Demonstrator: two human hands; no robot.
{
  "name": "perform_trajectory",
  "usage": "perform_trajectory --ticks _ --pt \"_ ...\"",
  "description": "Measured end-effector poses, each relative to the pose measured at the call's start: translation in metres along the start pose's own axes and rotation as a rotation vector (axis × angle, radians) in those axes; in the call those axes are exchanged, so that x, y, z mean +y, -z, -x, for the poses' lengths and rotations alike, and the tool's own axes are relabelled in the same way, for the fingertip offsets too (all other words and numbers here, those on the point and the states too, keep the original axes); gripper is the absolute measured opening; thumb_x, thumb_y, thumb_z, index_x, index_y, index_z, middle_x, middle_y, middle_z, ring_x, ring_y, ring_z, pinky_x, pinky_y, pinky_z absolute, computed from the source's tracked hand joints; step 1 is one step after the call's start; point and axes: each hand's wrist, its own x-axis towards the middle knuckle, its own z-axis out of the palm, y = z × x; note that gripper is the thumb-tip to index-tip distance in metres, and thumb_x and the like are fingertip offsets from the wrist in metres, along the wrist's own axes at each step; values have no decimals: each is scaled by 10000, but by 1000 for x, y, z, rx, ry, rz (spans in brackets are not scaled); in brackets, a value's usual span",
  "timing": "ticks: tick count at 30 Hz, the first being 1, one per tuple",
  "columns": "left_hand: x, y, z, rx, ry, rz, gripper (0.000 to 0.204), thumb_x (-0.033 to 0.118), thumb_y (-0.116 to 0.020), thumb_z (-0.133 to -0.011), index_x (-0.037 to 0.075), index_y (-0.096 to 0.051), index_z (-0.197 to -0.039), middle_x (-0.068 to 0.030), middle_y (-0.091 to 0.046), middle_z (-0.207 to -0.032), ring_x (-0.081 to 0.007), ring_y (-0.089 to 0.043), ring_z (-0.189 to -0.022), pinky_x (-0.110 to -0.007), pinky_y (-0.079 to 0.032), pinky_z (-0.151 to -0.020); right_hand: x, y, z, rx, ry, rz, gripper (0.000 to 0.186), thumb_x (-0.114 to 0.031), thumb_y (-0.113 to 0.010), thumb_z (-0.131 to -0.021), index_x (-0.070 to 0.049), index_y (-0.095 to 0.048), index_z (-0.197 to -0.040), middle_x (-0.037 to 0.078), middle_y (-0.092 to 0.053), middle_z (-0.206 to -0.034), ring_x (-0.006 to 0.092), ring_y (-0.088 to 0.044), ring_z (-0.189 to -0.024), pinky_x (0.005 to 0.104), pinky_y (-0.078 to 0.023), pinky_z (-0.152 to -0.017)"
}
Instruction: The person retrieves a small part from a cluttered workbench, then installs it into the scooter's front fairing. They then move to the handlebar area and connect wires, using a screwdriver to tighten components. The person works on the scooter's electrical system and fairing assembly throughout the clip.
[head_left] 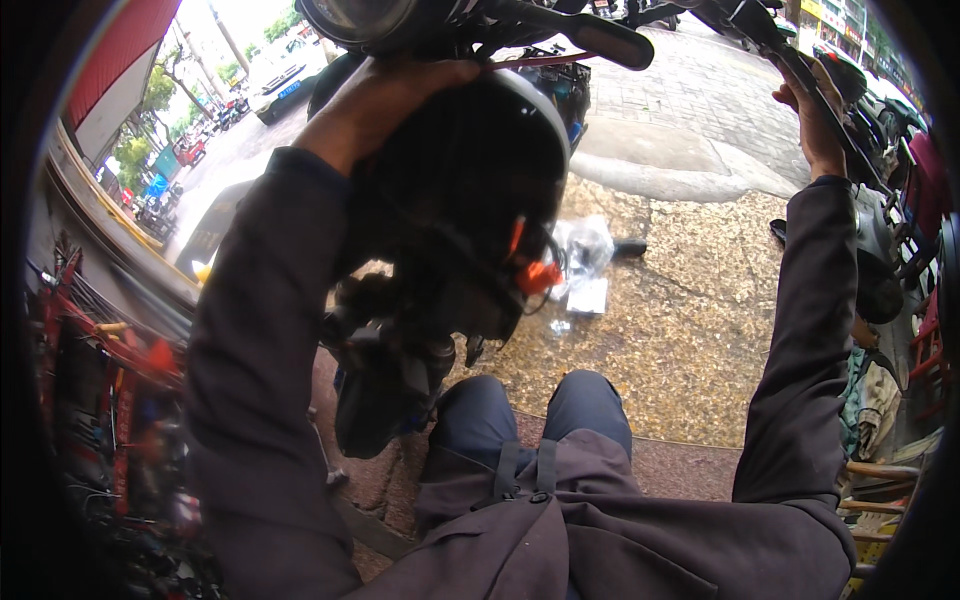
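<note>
Bright daylight, overexposed top, fisheye vignette

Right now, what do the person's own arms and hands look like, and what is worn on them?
Both arms wear long, loose sleeves of dark grey-purple cloth, creased, ending at the wrist. The left hand and right hand are bare: no gloves, and no rings or watch that I can see.

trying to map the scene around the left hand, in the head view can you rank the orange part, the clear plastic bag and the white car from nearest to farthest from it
From the left hand, gripping the scooter's front:
1. Orange part, below and right of the hand, on the scooter's dark body.
2. Clear plastic bag, on the ground just past the orange part.
3. White car, up the street, well behind the hand.
</note>
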Motion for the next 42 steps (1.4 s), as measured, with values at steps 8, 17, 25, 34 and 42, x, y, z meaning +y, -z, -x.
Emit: perform_trajectory --ticks 8,17,25,34,42 --pt "-19 4 -12 59 -17 -208 397 308 -712 -882 20 -681 -1153 -63 -696 -1064 -174 -626 -1054 -317 -474 -936 5 -12 2 57 80 -63 340 -217 -712 -932 -47 -657 -1221 13 -660 -963 93 -663 -864 268 -589 -800" --pt "-21 -4 -27 166 -114 -638 582 489 -734 -811 -9 -707 -1110 -246 -698 -1088 -350 -673 -1046 -394 -498 -924 3 -21 9 164 -4 -160 326 -133 -688 -936 24 -622 -1213 85 -672 -1065 176 -687 -983 331 -585 -905" --pt "-16 -7 -25 207 -98 -664 566 533 -698 -849 22 -712 -1094 -241 -696 -1093 -342 -665 -1068 -397 -498 -920 -62 -185 113 43 -29 -111 325 -286 -612 -978 18 -709 -1044 136 -724 -937 173 -687 -840 284 -554 -727" --pt "-8 -11 -19 246 38 -502 446 378 -720 -873 -22 -726 -1070 -133 -742 -955 -161 -676 -868 -322 -499 -799 -103 -279 78 72 -121 -661 279 -286 -762 -887 -8 -768 -901 47 -683 -668 111 -624 -584 264 -497 -578" --pt "-5 -15 -18 301 -19 -470 512 408 -764 -834 -23 -709 -1105 -128 -736 -1004 -193 -672 -912 -321 -489 -854 -111 -268 74 -145 -407 -748 200 -233 -693 -921 -51 -698 -1001 8 -640 -823 95 -603 -728 271 -489 -609"
